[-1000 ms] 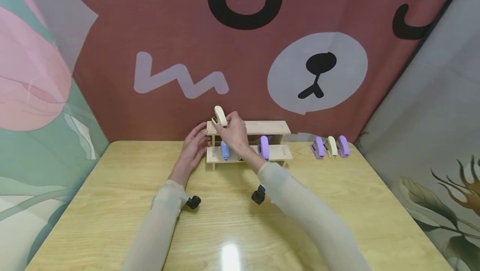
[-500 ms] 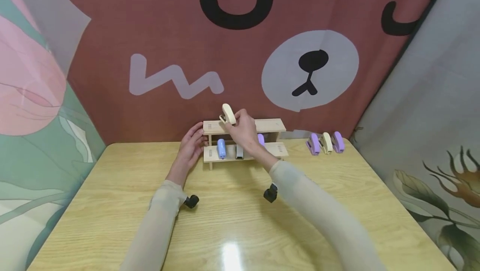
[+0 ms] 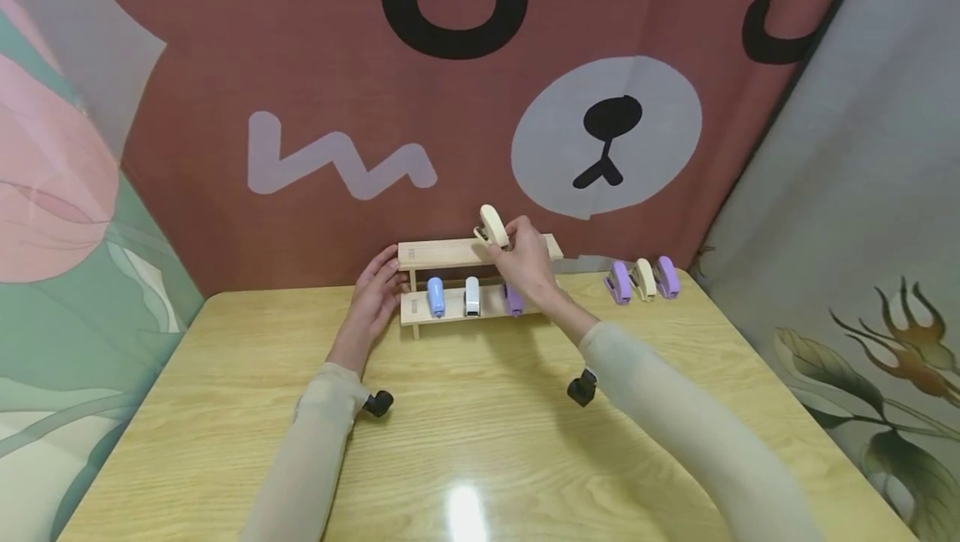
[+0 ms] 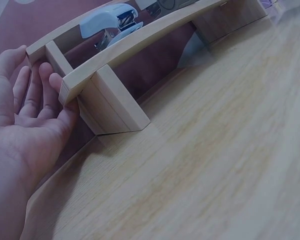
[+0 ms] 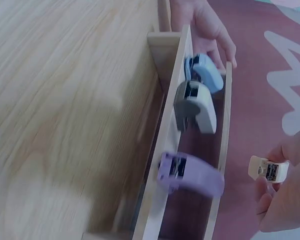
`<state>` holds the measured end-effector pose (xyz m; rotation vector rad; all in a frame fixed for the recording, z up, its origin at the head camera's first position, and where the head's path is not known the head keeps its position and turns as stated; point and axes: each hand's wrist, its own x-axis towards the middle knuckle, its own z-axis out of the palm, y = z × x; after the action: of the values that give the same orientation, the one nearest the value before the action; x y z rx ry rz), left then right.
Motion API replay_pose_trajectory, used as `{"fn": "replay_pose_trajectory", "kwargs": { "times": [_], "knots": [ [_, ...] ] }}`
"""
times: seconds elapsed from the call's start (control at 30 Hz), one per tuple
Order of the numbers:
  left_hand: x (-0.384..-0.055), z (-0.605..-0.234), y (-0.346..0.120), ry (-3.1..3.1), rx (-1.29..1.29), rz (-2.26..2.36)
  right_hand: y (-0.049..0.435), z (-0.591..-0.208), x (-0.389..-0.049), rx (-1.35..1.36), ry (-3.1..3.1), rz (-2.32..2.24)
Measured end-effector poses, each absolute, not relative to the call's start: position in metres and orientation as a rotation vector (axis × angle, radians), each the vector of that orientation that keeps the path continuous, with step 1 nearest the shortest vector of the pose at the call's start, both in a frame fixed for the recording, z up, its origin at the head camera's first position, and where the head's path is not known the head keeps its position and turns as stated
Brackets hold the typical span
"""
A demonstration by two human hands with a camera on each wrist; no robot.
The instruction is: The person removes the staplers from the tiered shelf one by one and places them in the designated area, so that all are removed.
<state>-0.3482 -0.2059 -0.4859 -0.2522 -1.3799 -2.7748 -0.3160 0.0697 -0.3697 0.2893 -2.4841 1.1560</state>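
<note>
In the head view my right hand pinches a cream mini stapler by its lower end, above the right half of a two-tier wooden rack. In the right wrist view this stapler's end shows between thumb and fingers. My left hand touches the rack's left end, its fingers loosely bent beside the shelf ends. On the lower shelf stand a blue stapler, a white-and-grey stapler and a purple stapler, the last partly hidden by my right hand in the head view.
At the table's back right stand a purple stapler, a cream stapler and another purple stapler in a row. A printed curtain hangs right behind the rack. The wooden table stretches toward me.
My right hand has carried the cream stapler rightward along the upper shelf, uncovering the white-and-grey stapler below. My left hand stays at the rack's left end. The head view has shifted slightly.
</note>
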Motion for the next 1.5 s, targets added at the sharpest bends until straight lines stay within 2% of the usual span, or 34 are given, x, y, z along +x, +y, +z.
{"fn": "replay_pose_trajectory", "kwargs": {
  "times": [0.87, 1.17, 1.5],
  "knots": [
    [-0.349, -0.484, -0.211, -1.353, -0.276, -2.79, 0.193, -0.389, -0.322, -0.019, -2.426, 1.175],
    [-0.351, -0.483, -0.207, -1.36, -0.268, -2.802, 0.228, -0.412, -0.322, -0.104, -2.446, 1.14],
    [-0.353, -0.486, -0.208, -1.347, -0.273, -2.802, 0.243, -0.445, -0.329, -0.045, -2.52, 1.081]
  ]
}}
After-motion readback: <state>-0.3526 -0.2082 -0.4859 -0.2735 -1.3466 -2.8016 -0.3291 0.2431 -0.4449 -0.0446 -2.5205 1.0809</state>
